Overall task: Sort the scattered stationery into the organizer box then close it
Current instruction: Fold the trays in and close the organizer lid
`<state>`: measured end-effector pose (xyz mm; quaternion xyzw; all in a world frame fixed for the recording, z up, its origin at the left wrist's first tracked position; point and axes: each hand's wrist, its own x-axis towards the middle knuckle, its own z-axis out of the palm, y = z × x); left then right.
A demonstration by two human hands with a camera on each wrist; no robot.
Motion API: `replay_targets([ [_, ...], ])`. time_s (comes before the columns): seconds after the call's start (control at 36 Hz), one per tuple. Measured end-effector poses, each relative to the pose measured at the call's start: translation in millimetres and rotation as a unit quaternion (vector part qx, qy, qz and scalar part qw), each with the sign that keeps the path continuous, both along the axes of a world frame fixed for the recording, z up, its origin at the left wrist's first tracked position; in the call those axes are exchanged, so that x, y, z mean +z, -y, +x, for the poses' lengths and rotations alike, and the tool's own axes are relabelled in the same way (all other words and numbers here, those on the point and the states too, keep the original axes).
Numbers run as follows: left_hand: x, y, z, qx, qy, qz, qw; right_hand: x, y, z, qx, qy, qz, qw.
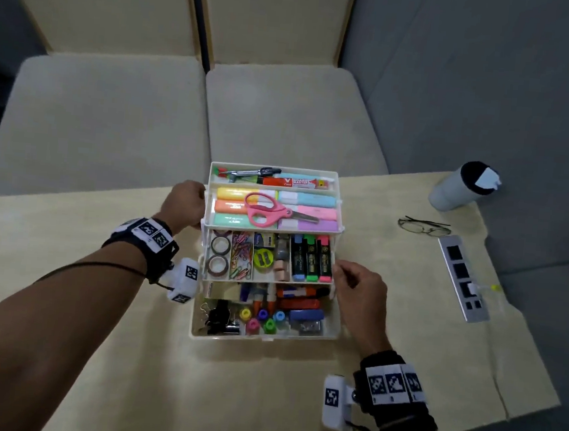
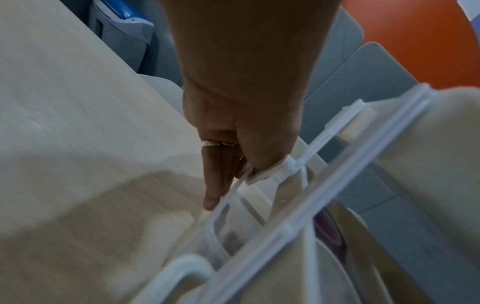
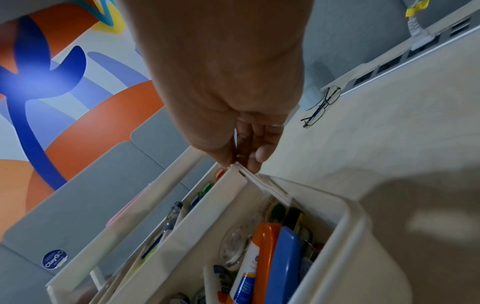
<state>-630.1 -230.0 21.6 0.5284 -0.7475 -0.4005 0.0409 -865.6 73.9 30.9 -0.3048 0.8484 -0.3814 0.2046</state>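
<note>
A white tiered organizer box point(image 1: 262, 340) stands fanned open at the middle of the table point(image 1: 90, 370). Its trays hold pastel highlighters, pink scissors point(image 1: 269, 212), tape rolls, paper clips and dark highlighters. Markers, binder clips and staplers point(image 3: 280, 265) lie in the bottom bin. My left hand point(image 1: 193, 204) is at the left side of the upper tray. In the left wrist view the left hand point(image 2: 241, 170) pinches that tray's rim point(image 2: 267, 171) between thumb and fingers. My right hand point(image 1: 340, 271) pinches the right front corner of the middle tray point(image 3: 207, 216), thumb and fingers point(image 3: 254, 160) on either side.
Folded glasses point(image 1: 423, 226), a grey tumbler point(image 1: 457, 189) and a power strip point(image 1: 463, 279) lie on the right part of the table. Beige sofa cushions point(image 1: 112, 121) sit beyond the table's far edge. The wrist cameras hang under both wrists.
</note>
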Motion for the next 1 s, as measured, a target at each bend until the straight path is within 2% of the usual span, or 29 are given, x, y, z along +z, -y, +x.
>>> replay_targets([
  [0.19,7.8,-4.6,4.6,-0.049,-0.031,0.016,0.998,1.0,-10.0,5.2,0.007,-0.014,0.004,1.000],
  [0.31,14.1,-7.5,9.4,-0.030,-0.049,-0.008,0.998,2.6,-18.1,8.9,0.007,-0.026,-0.001,1.000],
  [0.44,25.8,-18.9,15.8,0.042,-0.083,-0.012,0.996,2.1,-34.1,15.0,0.005,-0.023,-0.006,1.000],
  [0.58,47.7,-40.2,29.5,0.044,-0.146,-0.022,0.988,-0.1,-53.1,23.5,0.007,-0.016,-0.011,1.000],
  [0.75,60.0,-73.5,49.3,0.022,-0.161,-0.046,0.986,-9.1,-64.9,30.9,-0.002,-0.006,-0.009,1.000],
  [0.83,62.5,-87.9,56.7,0.038,-0.198,-0.063,0.977,-9.7,-68.6,34.1,-0.005,-0.008,-0.008,1.000],
  [0.92,69.6,-102.7,63.2,0.012,-0.240,-0.055,0.969,-10.7,-73.7,33.1,-0.007,0.003,-0.005,1.000],
  [1.0,78.1,-118.4,71.1,-0.054,-0.253,-0.055,0.964,-9.3,-77.4,30.3,-0.011,0.006,-0.001,1.000],
])
